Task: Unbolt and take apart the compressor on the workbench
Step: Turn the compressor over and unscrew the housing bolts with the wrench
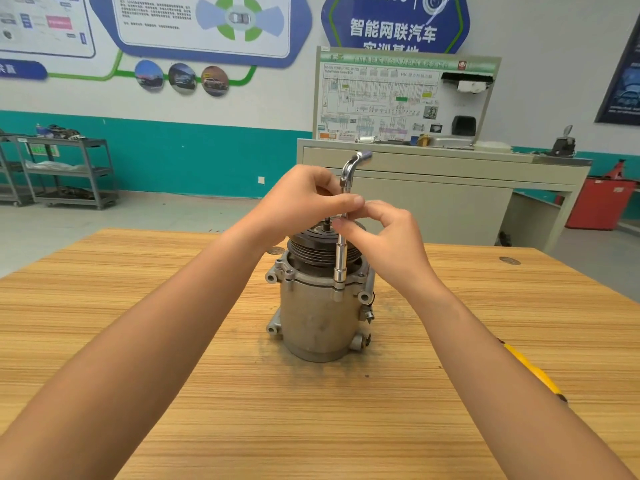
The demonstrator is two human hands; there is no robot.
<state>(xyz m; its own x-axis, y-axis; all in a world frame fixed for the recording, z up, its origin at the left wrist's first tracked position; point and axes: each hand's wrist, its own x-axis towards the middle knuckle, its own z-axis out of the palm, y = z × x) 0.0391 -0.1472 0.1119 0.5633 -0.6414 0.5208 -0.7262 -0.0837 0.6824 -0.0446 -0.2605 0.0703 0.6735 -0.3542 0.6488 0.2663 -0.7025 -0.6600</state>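
Note:
A grey metal compressor (317,320) stands upright in the middle of the wooden workbench (173,341), its black grooved pulley (311,249) on top. A chrome L-shaped socket wrench (341,258) stands vertical, its socket end seated on a bolt at the front of the compressor's flange. My left hand (304,199) pinches the wrench shaft just below its bend. My right hand (377,237) pinches the shaft a little lower, over the pulley. A threaded stub rises from the pulley's centre behind my fingers.
A yellow-handled tool (535,374) lies on the bench at the right, partly under my right forearm. Beyond the bench stand a beige training stand (433,181) with a wiring board, a grey shelf trolley (69,168) at the left and a red bin (602,202).

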